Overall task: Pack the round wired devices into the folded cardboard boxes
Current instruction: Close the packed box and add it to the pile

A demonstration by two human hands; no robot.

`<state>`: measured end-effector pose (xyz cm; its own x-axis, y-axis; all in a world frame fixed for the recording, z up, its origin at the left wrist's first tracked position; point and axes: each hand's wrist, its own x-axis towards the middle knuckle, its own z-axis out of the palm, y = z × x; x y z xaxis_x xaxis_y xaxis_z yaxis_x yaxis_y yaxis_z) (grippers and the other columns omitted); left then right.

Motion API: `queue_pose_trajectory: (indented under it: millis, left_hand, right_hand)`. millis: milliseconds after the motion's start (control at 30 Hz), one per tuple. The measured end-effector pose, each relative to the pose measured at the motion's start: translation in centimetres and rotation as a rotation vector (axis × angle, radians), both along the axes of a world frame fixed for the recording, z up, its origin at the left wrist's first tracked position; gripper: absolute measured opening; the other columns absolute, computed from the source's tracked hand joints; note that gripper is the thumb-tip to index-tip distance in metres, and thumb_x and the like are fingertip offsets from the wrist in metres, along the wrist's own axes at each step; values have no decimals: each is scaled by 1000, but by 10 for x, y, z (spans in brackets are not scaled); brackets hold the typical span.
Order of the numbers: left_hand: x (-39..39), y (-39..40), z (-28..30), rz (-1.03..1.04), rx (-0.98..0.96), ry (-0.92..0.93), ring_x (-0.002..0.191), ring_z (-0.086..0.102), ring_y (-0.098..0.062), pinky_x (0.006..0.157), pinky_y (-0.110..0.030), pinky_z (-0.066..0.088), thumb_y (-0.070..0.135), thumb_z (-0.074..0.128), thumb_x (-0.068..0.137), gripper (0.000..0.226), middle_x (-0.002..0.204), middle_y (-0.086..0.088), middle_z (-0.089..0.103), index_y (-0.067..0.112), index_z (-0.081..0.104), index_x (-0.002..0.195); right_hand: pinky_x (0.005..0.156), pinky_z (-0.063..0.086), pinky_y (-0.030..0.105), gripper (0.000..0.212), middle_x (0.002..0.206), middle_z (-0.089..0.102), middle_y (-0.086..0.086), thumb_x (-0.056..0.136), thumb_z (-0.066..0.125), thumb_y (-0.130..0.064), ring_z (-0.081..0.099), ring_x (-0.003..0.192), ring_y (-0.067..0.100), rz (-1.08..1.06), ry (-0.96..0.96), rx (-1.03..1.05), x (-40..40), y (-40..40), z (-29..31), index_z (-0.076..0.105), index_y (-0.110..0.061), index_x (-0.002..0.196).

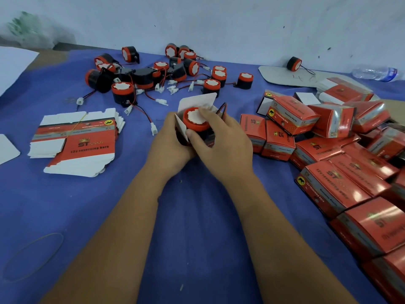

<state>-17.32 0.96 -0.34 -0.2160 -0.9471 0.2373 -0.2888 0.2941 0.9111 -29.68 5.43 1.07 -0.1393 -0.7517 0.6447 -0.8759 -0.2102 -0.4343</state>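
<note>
Round wired device (195, 119), red-rimmed with a white face, sits partly down in an open cardboard box (197, 106) held at the middle of the blue-covered bench (197, 216); the box's white top flap stands up behind it and a white side flap sticks out on the left. The left hand (169, 142) has its grip wrapped around the lower left of the box, its fingers hidden beneath it. The right hand (223, 140) has its grip on the device itself, the thumb across the near side of the body and the fingertips (205, 111) lying on the white face. A loop of red and black wire (222, 109) rises just behind the right hand's fingers. Farther back lies a loose heap of more devices (166, 71) with tangled wires and white plug connectors, and one single device (294, 63) rests apart on a pale sheet near the wall. To the left, a stack of flat unfolded box blanks (76, 141) lies on the cloth. To the right, a large pile of closed red boxes (328, 154) spreads toward the bench edge. A clear plastic bottle (375, 73) lies on its side at the far right, and a thin rubber band (32, 257) lies near the lower left.
</note>
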Motion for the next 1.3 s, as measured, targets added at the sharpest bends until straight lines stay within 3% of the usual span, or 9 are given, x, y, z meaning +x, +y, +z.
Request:
queue_pose_trajectory:
  millis: [267,467,600,700,833,967,1100,1200,1300]
  left_hand:
    - [2,-2,-2,-67,17,36,98,62,3,85,-27,55,16,83,74,62,110,18,63,39,44,117]
    - [2,-3,-3,-60,27,48,92,64,0,76,-22,55,18,82,74,55,102,15,65,29,48,116]
    - [1,-2,-2,-78,93,32,93,63,-1,84,-29,55,38,66,81,36,97,19,64,36,46,111]
    - [-1,-3,0,-73,163,134,107,60,-8,93,-33,51,37,52,90,24,112,15,63,37,48,114]
    - [-4,-4,1,146,44,69,82,57,0,64,-16,43,28,52,98,9,91,15,58,30,48,105]
    - [-7,-7,0,278,-2,44,81,56,-5,57,-9,41,15,50,95,20,91,13,59,24,53,113]
    - [-3,-13,2,296,29,65,113,56,-13,86,-22,49,10,43,98,50,132,7,58,26,42,146]
    - [1,-16,1,299,47,94,118,55,-13,95,-33,51,10,42,98,56,137,7,56,29,36,150]
    - [2,-15,0,360,46,149,88,59,-3,69,-20,47,12,48,97,46,103,16,60,25,42,140]
  right_hand:
    - [74,51,30,50,120,66,-6,83,69,-46,64,100,16,26,-134,-28,-1,1,-2,61,-29,130]
    - [83,52,29,37,117,68,-14,93,54,-49,61,103,5,97,-185,368,-13,-4,-3,63,-36,126]
    - [76,52,35,29,93,69,-18,96,45,-44,61,87,4,169,-279,400,-13,0,3,70,-36,109]
    - [92,49,40,36,124,63,-12,98,37,-44,56,113,9,221,-262,438,-10,2,2,61,-39,125]
    - [109,38,40,41,149,43,-11,99,35,-43,40,135,7,322,-371,525,-12,1,0,51,-40,137]
    - [89,51,39,38,116,64,-12,103,38,-32,56,99,5,322,-484,328,-6,3,-3,51,-30,138]
    - [55,45,37,19,75,62,-2,100,42,-20,47,55,6,170,-559,138,-7,1,5,59,-26,107]
    - [47,39,16,14,71,69,-2,93,53,-11,47,47,-3,106,-669,298,-13,-3,16,60,-23,92]
    - [47,39,15,11,72,74,7,89,59,-6,52,48,0,180,-741,567,-20,-2,25,68,1,90]
